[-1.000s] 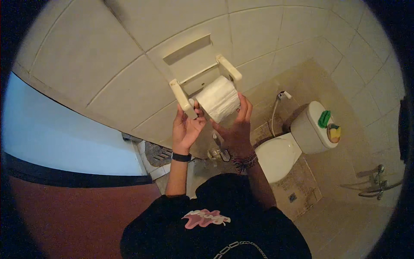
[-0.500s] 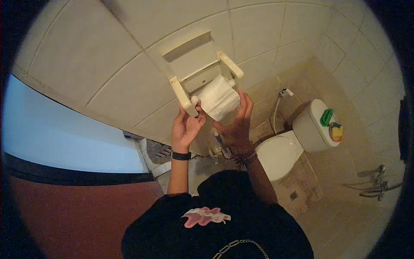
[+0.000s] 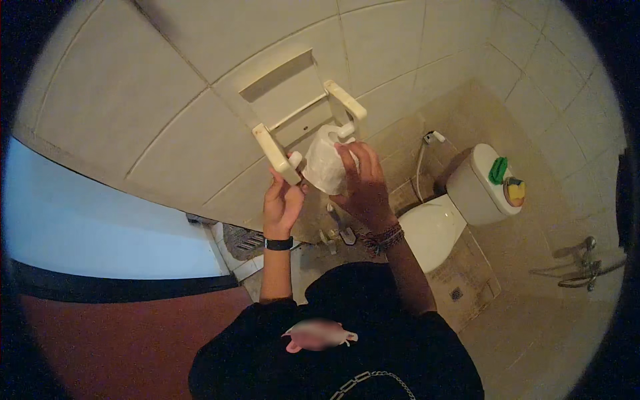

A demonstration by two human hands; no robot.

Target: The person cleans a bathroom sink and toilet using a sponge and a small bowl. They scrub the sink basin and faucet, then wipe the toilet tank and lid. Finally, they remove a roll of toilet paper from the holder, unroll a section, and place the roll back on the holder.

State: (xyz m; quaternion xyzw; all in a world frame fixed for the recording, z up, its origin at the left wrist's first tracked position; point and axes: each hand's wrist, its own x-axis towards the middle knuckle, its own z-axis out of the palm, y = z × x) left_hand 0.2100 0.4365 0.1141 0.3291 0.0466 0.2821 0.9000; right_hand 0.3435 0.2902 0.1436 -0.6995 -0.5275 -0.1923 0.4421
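Holding the toilet paper roll (image 3: 325,167) just below the wall holder (image 3: 308,130), the right hand (image 3: 363,187) grips it with curled fingers. Left hand (image 3: 281,203) closes on the holder's left arm; roll seems not yet mounted. Toilet (image 3: 460,207) stands right.

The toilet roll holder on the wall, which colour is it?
Cream, seen in the head view: the toilet roll holder.

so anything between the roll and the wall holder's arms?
Nothing visible. The right hand holds the paper roll just below the holder, between its two arms; the left hand grips the left arm's end.
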